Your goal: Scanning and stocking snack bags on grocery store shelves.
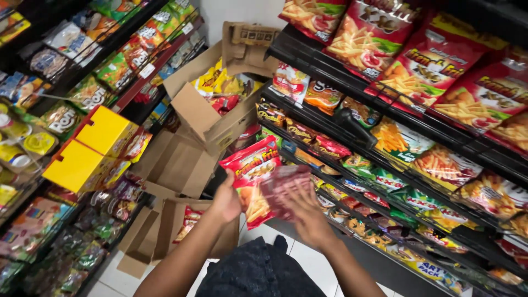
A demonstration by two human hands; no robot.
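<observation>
My left hand [226, 202] grips the left edge of a red snack bag [252, 165] printed with fries, held upright at chest height in the aisle. My right hand [302, 212] is beside it on the right and holds a second, blurred red bag [283, 187] that overlaps the first one. Both bags hover in front of the lower shelves on the right. My knee in dark trousers [256, 272] shows below the hands.
Black shelves [330, 74] on the right carry rows of red fries bags [434, 66] and smaller snack packs. An open cardboard box [206, 118] with snack bags stands ahead, another box [184, 223] on the floor. Yellow boxes [91, 148] jut from the left shelves.
</observation>
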